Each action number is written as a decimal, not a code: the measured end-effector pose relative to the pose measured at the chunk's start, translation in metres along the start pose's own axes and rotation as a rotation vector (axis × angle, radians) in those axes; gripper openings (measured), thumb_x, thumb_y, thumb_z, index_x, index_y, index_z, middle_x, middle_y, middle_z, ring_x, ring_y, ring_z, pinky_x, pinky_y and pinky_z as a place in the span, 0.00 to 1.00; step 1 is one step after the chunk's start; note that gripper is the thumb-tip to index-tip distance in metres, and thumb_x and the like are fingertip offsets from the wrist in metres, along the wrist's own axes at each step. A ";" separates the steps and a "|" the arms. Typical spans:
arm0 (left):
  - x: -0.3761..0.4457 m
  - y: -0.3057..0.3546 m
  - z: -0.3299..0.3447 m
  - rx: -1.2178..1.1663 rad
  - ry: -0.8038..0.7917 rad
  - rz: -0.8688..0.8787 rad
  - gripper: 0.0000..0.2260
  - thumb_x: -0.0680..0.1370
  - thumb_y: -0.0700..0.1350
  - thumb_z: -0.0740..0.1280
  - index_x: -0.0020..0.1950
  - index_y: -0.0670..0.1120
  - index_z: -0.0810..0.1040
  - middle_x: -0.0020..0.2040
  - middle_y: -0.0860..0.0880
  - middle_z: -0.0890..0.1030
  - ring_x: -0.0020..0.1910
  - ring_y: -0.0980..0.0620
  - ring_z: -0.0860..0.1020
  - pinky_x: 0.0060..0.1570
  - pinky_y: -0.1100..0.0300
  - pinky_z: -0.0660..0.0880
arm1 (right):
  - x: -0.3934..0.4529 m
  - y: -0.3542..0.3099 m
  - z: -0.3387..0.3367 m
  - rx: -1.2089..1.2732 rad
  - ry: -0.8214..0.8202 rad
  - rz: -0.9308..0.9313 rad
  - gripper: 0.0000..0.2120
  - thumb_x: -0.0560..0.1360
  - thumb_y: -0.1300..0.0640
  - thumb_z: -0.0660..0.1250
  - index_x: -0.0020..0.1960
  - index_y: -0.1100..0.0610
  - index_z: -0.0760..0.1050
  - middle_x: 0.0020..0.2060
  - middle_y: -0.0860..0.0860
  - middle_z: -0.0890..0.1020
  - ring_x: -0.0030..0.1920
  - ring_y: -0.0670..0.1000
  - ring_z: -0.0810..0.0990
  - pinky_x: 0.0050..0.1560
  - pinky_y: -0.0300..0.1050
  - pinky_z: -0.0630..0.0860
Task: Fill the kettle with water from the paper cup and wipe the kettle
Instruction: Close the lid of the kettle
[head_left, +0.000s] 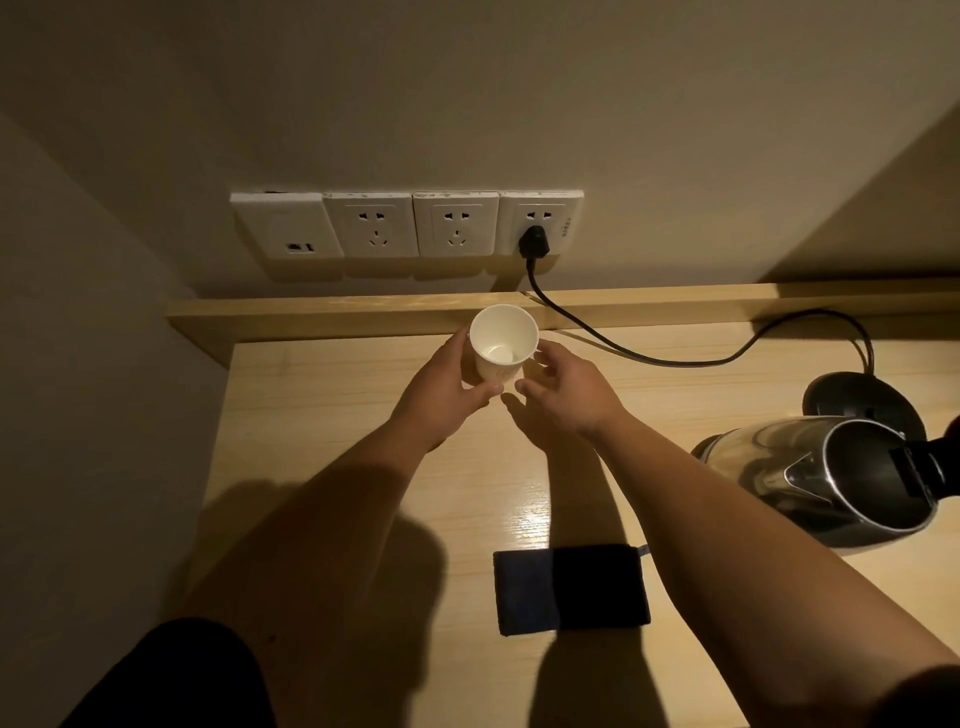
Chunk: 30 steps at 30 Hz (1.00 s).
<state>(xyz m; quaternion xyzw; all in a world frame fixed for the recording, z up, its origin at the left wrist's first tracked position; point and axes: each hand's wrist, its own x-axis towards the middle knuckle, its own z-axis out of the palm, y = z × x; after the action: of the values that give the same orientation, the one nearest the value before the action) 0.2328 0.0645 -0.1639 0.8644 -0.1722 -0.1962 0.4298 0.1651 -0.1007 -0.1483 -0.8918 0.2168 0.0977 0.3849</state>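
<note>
A white paper cup (503, 340) stands upright near the back of the wooden table (332, 415). My left hand (447, 384) wraps its left side, thumb under the front. My right hand (563, 387) hovers just right of the cup with fingers spread; I cannot tell whether it touches. A steel kettle (810, 473) with a black open lid and handle stands at the right edge, off its black base (852, 397). A dark blue folded cloth (571, 587) lies on the table in front, under my right forearm.
A black cord (623, 353) runs from the kettle base across the table back to a plug (535, 241) in the rightmost wall socket. A raised wooden ledge (363, 309) borders the table's back. A wall closes the left side.
</note>
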 end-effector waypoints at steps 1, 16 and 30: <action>-0.003 0.000 0.000 0.049 0.006 0.007 0.34 0.73 0.52 0.73 0.74 0.57 0.58 0.70 0.53 0.70 0.66 0.52 0.70 0.59 0.56 0.72 | -0.003 0.001 -0.001 -0.064 0.000 -0.006 0.32 0.77 0.48 0.68 0.77 0.51 0.61 0.72 0.52 0.72 0.69 0.56 0.72 0.66 0.55 0.71; -0.094 0.018 -0.004 0.918 0.088 0.099 0.34 0.78 0.66 0.46 0.78 0.47 0.48 0.79 0.46 0.50 0.78 0.45 0.46 0.73 0.47 0.39 | -0.092 -0.003 -0.009 -0.687 0.160 -0.147 0.30 0.81 0.38 0.49 0.79 0.50 0.56 0.79 0.53 0.54 0.79 0.56 0.50 0.76 0.57 0.50; -0.169 0.092 0.002 0.940 0.178 0.121 0.33 0.79 0.63 0.52 0.78 0.45 0.52 0.79 0.46 0.56 0.78 0.45 0.51 0.75 0.46 0.46 | -0.182 0.015 -0.056 -0.690 0.208 -0.209 0.32 0.80 0.37 0.52 0.79 0.51 0.54 0.79 0.53 0.57 0.78 0.56 0.53 0.75 0.56 0.53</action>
<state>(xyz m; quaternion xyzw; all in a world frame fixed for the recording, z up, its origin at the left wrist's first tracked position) 0.0739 0.0892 -0.0586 0.9669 -0.2546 0.0031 0.0164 -0.0024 -0.0942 -0.0574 -0.9915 0.1170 0.0341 0.0455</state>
